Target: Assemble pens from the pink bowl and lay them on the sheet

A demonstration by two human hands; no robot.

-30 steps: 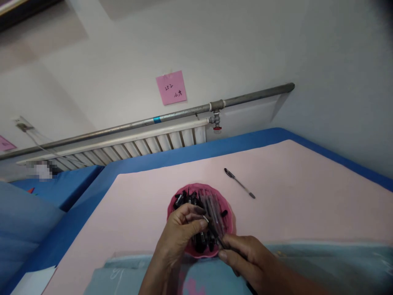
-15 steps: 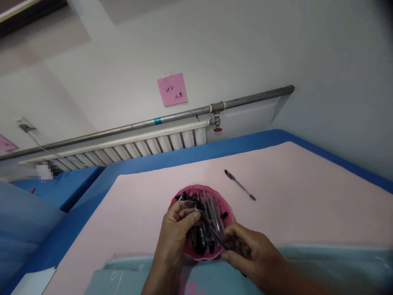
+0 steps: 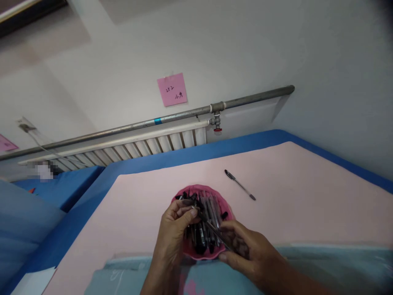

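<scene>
Over a pink scalloped basket (image 3: 225, 200), my left hand (image 3: 176, 223) pinches the upper end of a dark, slim pen (image 3: 213, 229) between thumb and fingers. Something dark shows at its fingertips, too blurred to name. The pen slants down to the right into my right hand (image 3: 250, 250), whose fingers curl loosely around its lower end. Beneath both hands, the basket holds several clear pen barrels (image 3: 211, 207) and black pen parts (image 3: 200, 241). A capped, clear-barrelled pen (image 3: 241, 184) lies apart on the pink tabletop, beyond my right hand.
The pink table cover (image 3: 144, 192) has a blue border (image 3: 196, 149). Light-blue cloth (image 3: 129, 274) lies along the near edge. Behind the table are a radiator (image 3: 166, 143), a metal pipe (image 3: 184, 114) and a pink note (image 3: 172, 90) on the wall.
My left hand has shifted slightly left and the pen with it. The fingers of my right hand have loosened and spread a little. The pen on the table has not moved.
</scene>
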